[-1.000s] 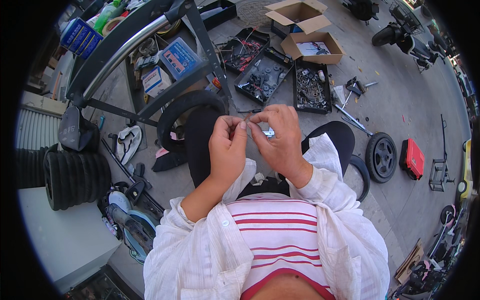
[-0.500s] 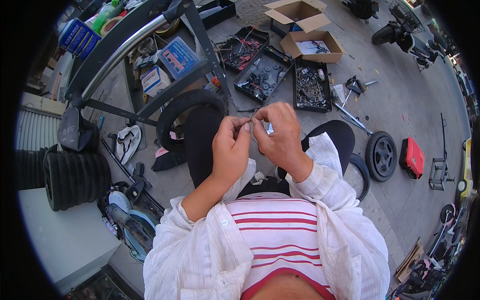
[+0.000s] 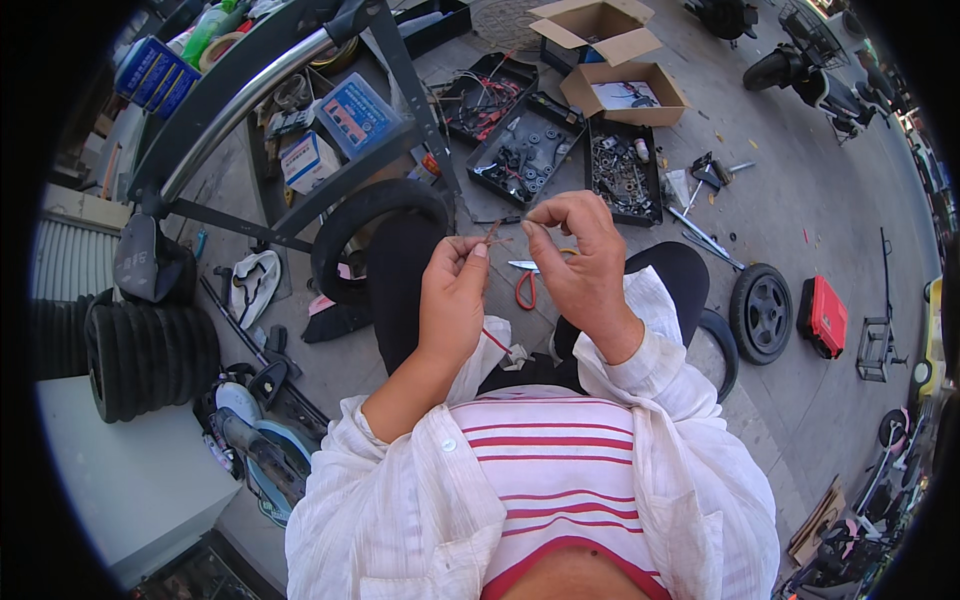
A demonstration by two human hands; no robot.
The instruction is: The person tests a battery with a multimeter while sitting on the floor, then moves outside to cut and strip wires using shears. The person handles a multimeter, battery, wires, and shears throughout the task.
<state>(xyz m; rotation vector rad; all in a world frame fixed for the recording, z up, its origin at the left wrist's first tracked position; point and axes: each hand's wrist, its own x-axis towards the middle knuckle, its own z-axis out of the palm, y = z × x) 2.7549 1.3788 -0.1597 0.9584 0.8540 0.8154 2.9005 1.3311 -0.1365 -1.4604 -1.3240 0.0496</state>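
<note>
Upward, rightward — copper wire ends [image 3: 493, 232]

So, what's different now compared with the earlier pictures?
The right hand has moved away from the left hand, rightward and slightly up in view, coming off the wire ends, which the left hand still pinches. Whether the right fingertips hold anything is too small to tell. The scissors, mostly hidden before, now show between the hands. The wheel and red case stayed put.
</note>
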